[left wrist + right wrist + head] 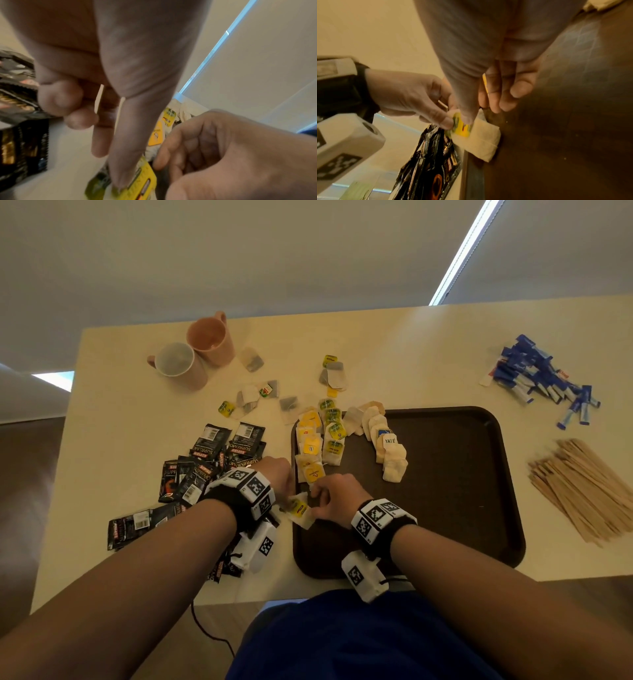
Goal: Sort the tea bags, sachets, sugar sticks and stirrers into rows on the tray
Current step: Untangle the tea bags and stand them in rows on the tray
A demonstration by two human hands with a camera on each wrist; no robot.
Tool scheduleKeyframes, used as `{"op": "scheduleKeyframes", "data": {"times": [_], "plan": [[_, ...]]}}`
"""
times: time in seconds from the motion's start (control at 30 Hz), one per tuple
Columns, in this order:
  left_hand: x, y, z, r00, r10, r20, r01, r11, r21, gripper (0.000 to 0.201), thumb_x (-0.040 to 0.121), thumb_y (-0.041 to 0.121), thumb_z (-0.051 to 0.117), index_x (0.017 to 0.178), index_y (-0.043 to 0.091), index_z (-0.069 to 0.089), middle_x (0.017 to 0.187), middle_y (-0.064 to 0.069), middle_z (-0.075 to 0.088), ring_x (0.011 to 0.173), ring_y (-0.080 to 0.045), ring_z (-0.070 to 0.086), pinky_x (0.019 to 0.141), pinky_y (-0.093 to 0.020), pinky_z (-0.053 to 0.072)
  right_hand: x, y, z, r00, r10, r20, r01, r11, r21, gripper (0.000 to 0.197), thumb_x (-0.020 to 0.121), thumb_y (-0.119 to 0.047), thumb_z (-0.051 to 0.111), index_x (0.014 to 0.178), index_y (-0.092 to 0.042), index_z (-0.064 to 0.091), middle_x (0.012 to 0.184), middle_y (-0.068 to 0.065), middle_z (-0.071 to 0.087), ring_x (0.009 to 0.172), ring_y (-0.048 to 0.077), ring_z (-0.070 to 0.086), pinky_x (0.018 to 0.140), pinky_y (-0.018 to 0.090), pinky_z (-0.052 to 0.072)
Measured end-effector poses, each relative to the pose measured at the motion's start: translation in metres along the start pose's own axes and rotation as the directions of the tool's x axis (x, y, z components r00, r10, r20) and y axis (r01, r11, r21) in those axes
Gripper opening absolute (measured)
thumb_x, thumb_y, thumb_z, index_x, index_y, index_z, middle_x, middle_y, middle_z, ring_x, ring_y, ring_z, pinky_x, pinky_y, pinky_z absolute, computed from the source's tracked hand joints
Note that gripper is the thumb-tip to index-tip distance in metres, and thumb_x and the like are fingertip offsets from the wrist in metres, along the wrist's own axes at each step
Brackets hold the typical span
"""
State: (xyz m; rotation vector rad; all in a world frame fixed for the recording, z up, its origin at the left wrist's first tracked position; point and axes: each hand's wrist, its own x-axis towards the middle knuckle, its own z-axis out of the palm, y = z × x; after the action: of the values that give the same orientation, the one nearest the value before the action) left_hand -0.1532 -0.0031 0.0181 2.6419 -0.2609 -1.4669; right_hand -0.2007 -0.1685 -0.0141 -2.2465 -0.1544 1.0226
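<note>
Table (pixel 102 440) fills centre frame; brown tray (pixel 462 491) centre right, three tea-bag rows at its left end.
Left hand (pixel 277 474) and right hand (pixel 337 496) both pinching one yellow-tagged tea bag (pixel 301 510) at tray's lower-left edge.
Best: flatten, tuck tag, lay flush below leftmost row.
Sachets (pixel 191 474) crowd left; stirrers (pixel 582 491), sugar sticks (pixel 541 378) unsorted right; mugs (pixel 191 354) upper left.

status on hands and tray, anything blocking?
Left hand and right hand both pinch one yellow-tagged tea bag at the tray near-left edge. Three tea bag rows started. Nothing blocking.
</note>
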Motion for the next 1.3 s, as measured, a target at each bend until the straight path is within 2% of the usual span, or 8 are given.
{"op": "scheduleKeyframes", "data": {"times": [0.1,0.3,0.47,0.67,0.83,0.97,1.1,1.3], "plan": [[-0.002,0.003,-0.001,0.989,0.133,-0.06,-0.133,0.991,0.003,0.015,0.082,0.022,0.079,0.082,0.023,0.064,0.09,0.005,0.062,0.089,-0.015,0.062,0.076,-0.027,0.051,0.001,-0.002,0.002,0.999,0.007,-0.033,-0.007,1.0,-0.006,0.041,0.078,-0.029,0.082,0.112,-0.017,0.062,0.092,0.001,0.066,0.083,0.016,0.064,0.079,0.03,0.056],[0.004,0.013,-0.001,0.958,0.26,-0.121,-0.26,0.966,0.016,0.014,0.088,0.024,0.073,0.087,0.026,0.059,0.09,0.008,0.056,0.094,-0.018,0.061,0.081,-0.031,0.049,-0.004,0.004,0.002,0.988,0.022,-0.154,-0.02,1.0,0.012,0.043,0.082,-0.027,0.077,0.121,-0.018,0.06,0.092,0.0,0.066,0.083,0.014,0.062,0.08,0.032,0.056],[0.006,0.016,-0.002,0.967,0.23,-0.106,-0.23,0.973,0.018,0.028,0.09,0.027,0.071,0.074,0.034,0.05,0.085,0.011,0.053,0.091,-0.016,0.059,0.086,-0.039,0.053,-0.013,0.004,0.002,0.985,-0.011,-0.173,0.02,0.999,0.05,0.04,0.083,-0.03,0.076,0.12,-0.024,0.063,0.086,-0.002,0.064,0.078,0.012,0.058,0.074,0.028,0.051],[0.005,0.015,-0.006,0.965,0.225,-0.133,-0.222,0.974,0.038,0.017,0.09,0.024,0.071,0.09,0.028,0.055,0.095,0.006,0.054,0.091,-0.015,0.054,0.083,-0.033,0.048,-0.014,0.006,0.001,0.981,-0.055,-0.186,0.045,0.997,-0.057,0.026,0.084,-0.03,0.075,0.108,-0.019,0.073,0.098,0.003,0.05,0.087,0.014,0.047,0.071,0.025,0.038],[0.007,0.016,-0.002,0.964,0.184,-0.193,-0.199,0.978,-0.066,0.016,0.087,0.024,0.075,0.099,0.023,0.064,0.104,0.001,0.063,0.096,-0.016,0.06,0.09,-0.036,0.052,-0.007,0.01,0.002,0.983,0.06,-0.174,-0.048,0.996,0.072,0.016,0.087,-0.021,0.073,0.102,-0.016,0.073,0.086,-0.003,0.059,0.083,0.013,0.053,0.072,0.027,0.041],[0.006,0.007,0.0,0.94,0.061,-0.336,-0.138,0.968,-0.209,0.019,0.081,0.022,0.081,0.085,0.022,0.063,0.088,0.006,0.063,0.089,-0.016,0.063,0.08,-0.031,0.051,0.004,0.009,0.004,0.956,0.207,-0.209,-0.175,0.971,0.16,0.023,0.08,-0.024,0.08,0.094,-0.026,0.062,0.085,-0.008,0.057,0.073,0.005,0.05,0.057,0.018,0.036],[0.004,-0.005,0.012,0.973,-0.049,-0.228,0.006,0.982,-0.187,0.023,0.079,0.03,0.083,0.08,0.023,0.06,0.093,0.002,0.064,0.091,-0.017,0.063,0.081,-0.033,0.053,0.011,0.005,0.005,0.944,0.264,-0.197,-0.237,0.96,0.152,0.025,0.078,-0.024,0.081,0.083,-0.028,0.057,0.092,-0.006,0.058,0.081,0.009,0.053,0.065,0.022,0.04],[0.011,0.002,0.022,0.97,-0.012,-0.242,-0.052,0.965,-0.256,0.012,0.079,0.027,0.083,0.082,0.022,0.072,0.091,0.003,0.071,0.091,-0.015,0.066,0.087,-0.037,0.057,0.011,0.005,0.0,0.943,0.257,-0.209,-0.236,0.964,0.12,0.023,0.078,-0.021,0.082,0.08,-0.021,0.059,0.079,-0.01,0.047,0.071,0.005,0.045,0.054,0.017,0.03]]}}
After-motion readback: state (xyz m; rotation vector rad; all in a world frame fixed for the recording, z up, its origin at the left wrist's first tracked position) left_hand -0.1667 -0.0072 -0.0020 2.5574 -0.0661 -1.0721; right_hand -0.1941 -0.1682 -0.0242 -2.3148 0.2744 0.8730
